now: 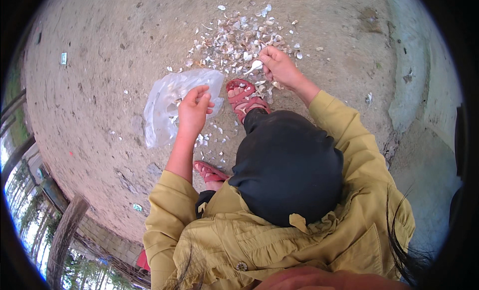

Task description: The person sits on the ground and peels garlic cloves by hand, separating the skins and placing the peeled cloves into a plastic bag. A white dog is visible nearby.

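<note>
My right hand (278, 65) holds a white garlic bulb (256, 66) with a stem between thumb and fingers. It is above the lower right edge of a pile of garlic skins and pieces (239, 37) on the dirt ground. My left hand (194, 106) hovers over a translucent plastic bag (155, 114), its fingers loosely bent and apart, with nothing seen in them. The bag lies open on the ground with some pale pieces inside, partly hidden by my left hand.
My feet in red sandals (239, 91) stand between the bag and the pile. Loose skins (204, 139) lie about them. A concrete strip (411, 76) runs along the right. Wooden posts (67, 237) stand at the lower left.
</note>
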`<state>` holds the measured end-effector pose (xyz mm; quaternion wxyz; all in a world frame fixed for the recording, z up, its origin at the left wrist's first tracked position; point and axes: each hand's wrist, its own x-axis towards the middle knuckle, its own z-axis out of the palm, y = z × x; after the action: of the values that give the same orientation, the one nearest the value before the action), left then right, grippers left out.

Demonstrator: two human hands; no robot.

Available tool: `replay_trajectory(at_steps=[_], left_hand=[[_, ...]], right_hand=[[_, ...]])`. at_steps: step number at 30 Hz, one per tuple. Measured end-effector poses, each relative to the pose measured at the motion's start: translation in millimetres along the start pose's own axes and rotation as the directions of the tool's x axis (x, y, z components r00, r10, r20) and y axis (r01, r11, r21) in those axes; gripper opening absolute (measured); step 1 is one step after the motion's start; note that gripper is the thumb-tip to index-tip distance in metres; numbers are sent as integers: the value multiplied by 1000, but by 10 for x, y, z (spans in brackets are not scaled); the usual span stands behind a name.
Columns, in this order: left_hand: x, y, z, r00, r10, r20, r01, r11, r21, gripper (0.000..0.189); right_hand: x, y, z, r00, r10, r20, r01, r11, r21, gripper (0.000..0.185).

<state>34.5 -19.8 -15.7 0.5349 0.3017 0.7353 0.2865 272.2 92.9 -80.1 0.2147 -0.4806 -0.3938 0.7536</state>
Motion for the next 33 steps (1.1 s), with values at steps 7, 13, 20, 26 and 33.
replay_trajectory(at_steps=[7, 13, 20, 26, 33], left_hand=[[-86, 336, 262, 985, -5, 174, 8, 1000, -17, 29], [170, -124, -320, 977, 178, -120, -120, 916, 382, 30], [220, -355, -477, 922, 359, -146, -125, 633, 764, 31], [205, -12, -240, 983, 157, -97, -110, 919, 379, 33], [-239, 822, 364, 923, 97, 372, 70, 909, -411, 36]], right_hand=[[-180, -120, 663, 916, -119, 383, 119, 993, 23, 12], [111, 52, 34, 852, -505, 141, 298, 245, -922, 20], [197, 116, -372, 925, -376, 62, 179, 286, -941, 26], [-33, -320, -59, 951, -309, 24, 299, 893, -336, 29], [-325, -665, 455, 799, -543, 258, 576, 814, -71, 23]])
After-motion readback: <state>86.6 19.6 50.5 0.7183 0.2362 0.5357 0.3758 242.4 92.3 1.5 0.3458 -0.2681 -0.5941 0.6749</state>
